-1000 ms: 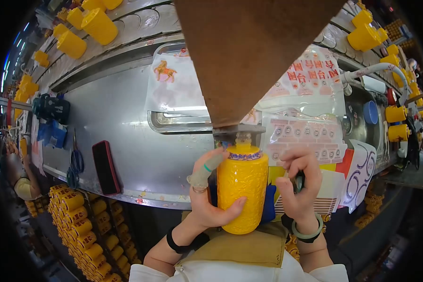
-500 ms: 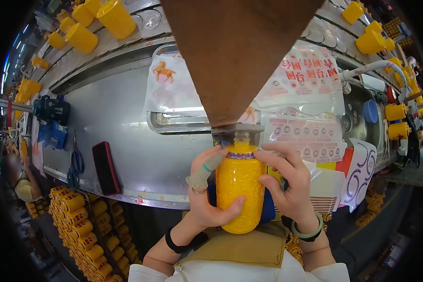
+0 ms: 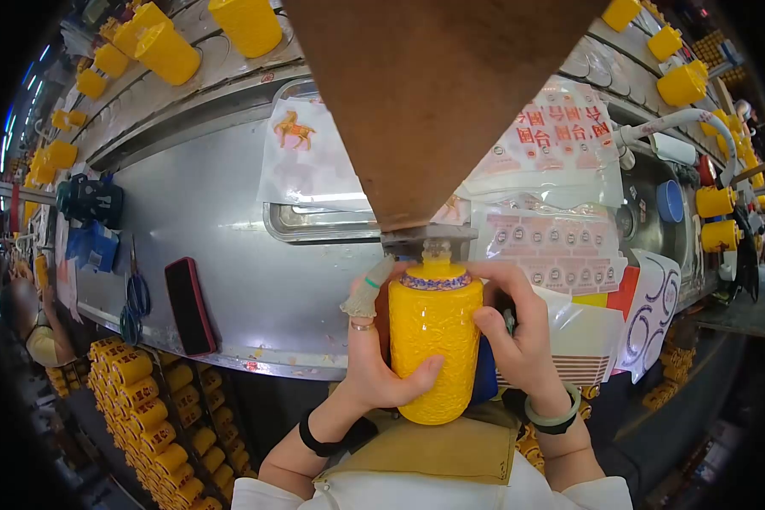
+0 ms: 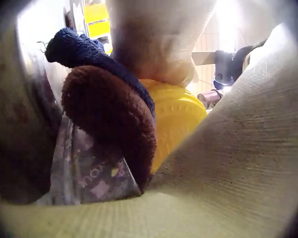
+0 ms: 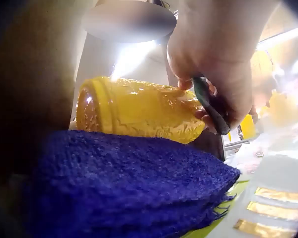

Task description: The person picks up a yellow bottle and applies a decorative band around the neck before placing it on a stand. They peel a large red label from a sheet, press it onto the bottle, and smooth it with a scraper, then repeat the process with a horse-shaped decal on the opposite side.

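A glossy yellow embossed bottle (image 3: 436, 348) lies with its clear neck pointing away, against a metal fitting (image 3: 427, 240). A blue and purple patterned band (image 3: 436, 281) rings its shoulder. My left hand (image 3: 374, 361) grips the bottle from the left, thumb across its body; a pale finger cot covers one finger. At the right side of the shoulder, my right hand (image 3: 518, 331) bends its forefinger over the band, the thumb close to the bottle's side. A dark flat piece (image 5: 208, 104) is tucked in its curled fingers. A blue towel (image 5: 124, 183) lies beneath the bottle.
A brown post (image 3: 433, 110) stands directly ahead. Printed transfer sheets (image 3: 544, 238) lie at right, with a sink (image 3: 650, 204) beyond. A metal tray (image 3: 314, 223), a phone (image 3: 191, 306) and scissors (image 3: 136, 297) are at left. Yellow bottles (image 3: 168, 53) line the conveyor behind.
My right hand has come in from the right to the bottle's shoulder. The left forefinger has shifted off the band to the left side. Bottles on the conveyor have moved right.
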The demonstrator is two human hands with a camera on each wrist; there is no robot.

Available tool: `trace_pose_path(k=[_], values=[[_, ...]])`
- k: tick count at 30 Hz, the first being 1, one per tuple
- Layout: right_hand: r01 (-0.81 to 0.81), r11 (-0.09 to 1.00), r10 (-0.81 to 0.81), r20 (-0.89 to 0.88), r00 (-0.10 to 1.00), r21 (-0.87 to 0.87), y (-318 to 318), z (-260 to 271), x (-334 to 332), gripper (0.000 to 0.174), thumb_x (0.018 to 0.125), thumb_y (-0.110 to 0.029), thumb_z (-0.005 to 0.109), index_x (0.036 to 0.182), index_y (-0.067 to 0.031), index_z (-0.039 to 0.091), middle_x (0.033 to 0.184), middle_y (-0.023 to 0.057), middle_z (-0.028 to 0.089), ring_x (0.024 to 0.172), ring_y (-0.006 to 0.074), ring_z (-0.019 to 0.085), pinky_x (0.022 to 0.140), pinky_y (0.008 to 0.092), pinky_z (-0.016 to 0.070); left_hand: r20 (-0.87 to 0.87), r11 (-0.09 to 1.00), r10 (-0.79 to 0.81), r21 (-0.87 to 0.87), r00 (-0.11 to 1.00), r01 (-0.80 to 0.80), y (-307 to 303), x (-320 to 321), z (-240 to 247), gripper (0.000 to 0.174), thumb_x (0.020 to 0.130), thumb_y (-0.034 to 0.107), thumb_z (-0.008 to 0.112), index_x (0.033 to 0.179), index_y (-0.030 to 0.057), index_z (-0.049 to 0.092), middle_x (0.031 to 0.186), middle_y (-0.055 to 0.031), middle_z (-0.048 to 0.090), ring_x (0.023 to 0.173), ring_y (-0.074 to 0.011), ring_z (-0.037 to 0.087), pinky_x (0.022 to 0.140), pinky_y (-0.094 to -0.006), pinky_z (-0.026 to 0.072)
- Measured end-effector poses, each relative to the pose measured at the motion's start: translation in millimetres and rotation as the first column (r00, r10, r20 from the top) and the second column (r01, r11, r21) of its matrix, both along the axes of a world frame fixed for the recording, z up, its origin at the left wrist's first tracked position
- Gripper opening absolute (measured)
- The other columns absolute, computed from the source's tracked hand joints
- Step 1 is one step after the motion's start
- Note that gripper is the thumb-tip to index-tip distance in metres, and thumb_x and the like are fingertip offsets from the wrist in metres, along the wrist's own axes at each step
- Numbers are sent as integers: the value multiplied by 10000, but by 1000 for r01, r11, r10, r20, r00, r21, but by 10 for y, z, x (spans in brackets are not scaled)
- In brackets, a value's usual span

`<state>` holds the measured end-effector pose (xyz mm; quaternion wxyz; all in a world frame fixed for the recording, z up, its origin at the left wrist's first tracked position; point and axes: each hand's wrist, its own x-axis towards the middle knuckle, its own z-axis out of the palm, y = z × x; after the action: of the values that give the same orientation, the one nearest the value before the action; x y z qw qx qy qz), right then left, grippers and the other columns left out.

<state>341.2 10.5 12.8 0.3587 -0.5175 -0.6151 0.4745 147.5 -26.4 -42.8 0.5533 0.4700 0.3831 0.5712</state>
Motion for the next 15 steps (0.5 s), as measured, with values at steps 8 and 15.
trace_pose_path(k=[8, 15], values=[[-11, 989, -7, 123, 992, 147, -6, -31, 26, 371, 858, -46, 733, 1222, -16, 665, 1051, 101, 700, 786, 202, 572, 716, 308, 496, -84, 999, 48, 14, 995, -47, -34, -20, 1, 962, 749, 151, 829, 1531, -18, 296, 1462, -200, 411, 1391, -325, 435, 1184, -448, 343], [-71, 929, -6, 208, 978, 362, -14, -6, -18, 398, 834, -82, 789, 1226, -67, 726, 1193, 112, 669, 845, 235, 600, 732, 329, 512, -221, 974, 160, 192, 962, -118, 3, -73, -13, 821, 716, 206, 854, 1412, -48, 499, 1399, -240, 515, 1349, -345, 508, 1164, -452, 370]])
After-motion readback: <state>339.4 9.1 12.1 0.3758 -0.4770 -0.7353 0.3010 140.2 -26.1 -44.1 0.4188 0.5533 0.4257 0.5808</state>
